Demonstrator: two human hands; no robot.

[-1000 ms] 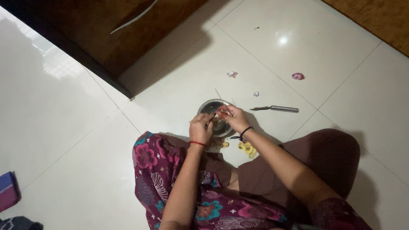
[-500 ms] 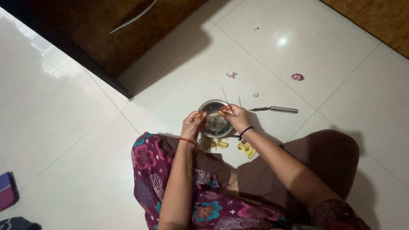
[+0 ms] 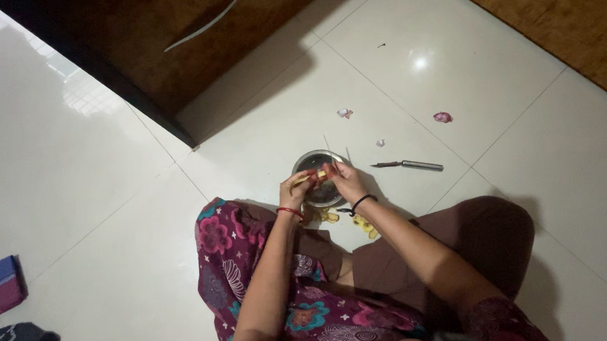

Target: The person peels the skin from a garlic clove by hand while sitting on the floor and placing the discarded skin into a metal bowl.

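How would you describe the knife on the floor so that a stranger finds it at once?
Start from the small steel bowl on the white tiled floor, under the person's hands. Just to its right in the picture lies the knife, flat, apart from the bowl. Unlike the small peel scraps nearby, it is long and metallic.

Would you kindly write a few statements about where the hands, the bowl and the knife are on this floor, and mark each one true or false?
1. Both hands, the left hand and the right hand, are over the steel bowl. True.
2. The knife is held in the right hand. False: it lies on the white tiled floor, to the right of the bowl.
3. The hands pinch a small yellowish piece between them. True.
4. The bowl rests on the person's lap. False: it sits on the floor in front of the knees.
5. Yellow peelings lie beneath the right wrist. True.
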